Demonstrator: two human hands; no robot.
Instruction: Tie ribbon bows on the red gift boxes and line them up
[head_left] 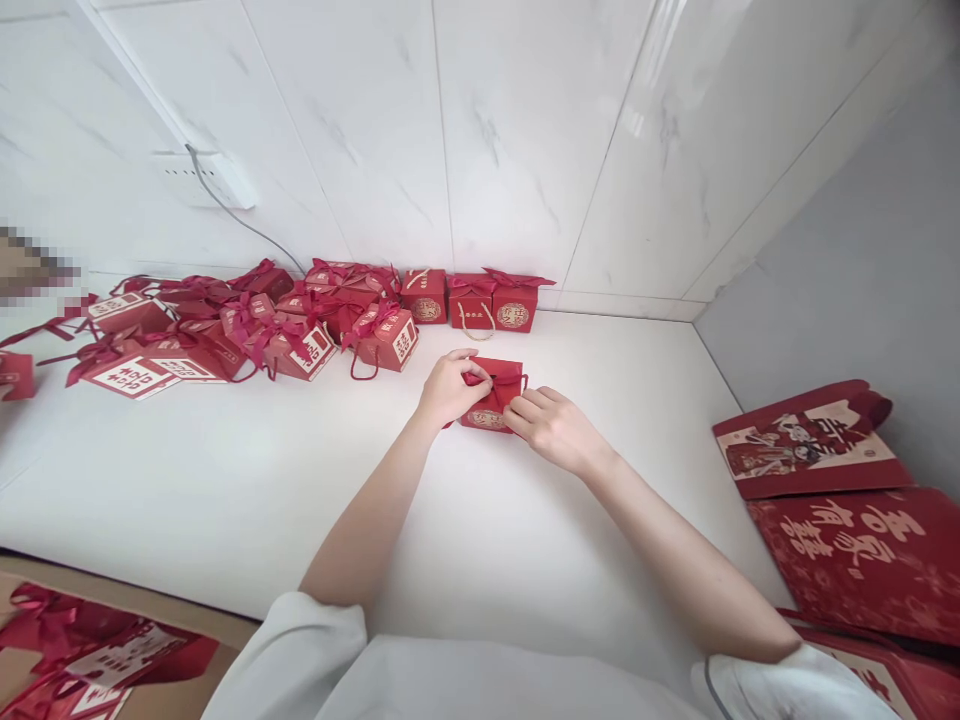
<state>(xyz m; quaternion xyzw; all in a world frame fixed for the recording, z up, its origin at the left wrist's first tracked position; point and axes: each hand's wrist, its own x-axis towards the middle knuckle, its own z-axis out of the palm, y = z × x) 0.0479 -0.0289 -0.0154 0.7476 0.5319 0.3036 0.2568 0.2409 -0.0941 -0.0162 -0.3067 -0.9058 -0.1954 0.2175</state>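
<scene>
A small red gift box (486,419) with a gold printed emblem stands on the white table in front of me. A dark red ribbon (504,381) crosses its upper part. My left hand (445,390) is at the box's left side, thumb and fingertips pinched on the ribbon near the middle. At the right front edge, my right hand (556,430) has its fingers curled closed around what looks like an end of the same ribbon, though the fingers hide most of it. A thin loop shows at the box's right side, behind that hand.
Several ribboned red boxes (300,350) crowd the table's back left, with more boxes (514,305) along the tiled wall. Red gift bags (855,550) lie at the right edge. A cardboard carton (142,600) holding red boxes sits lower left. A cable (240,225) hangs from a wall socket.
</scene>
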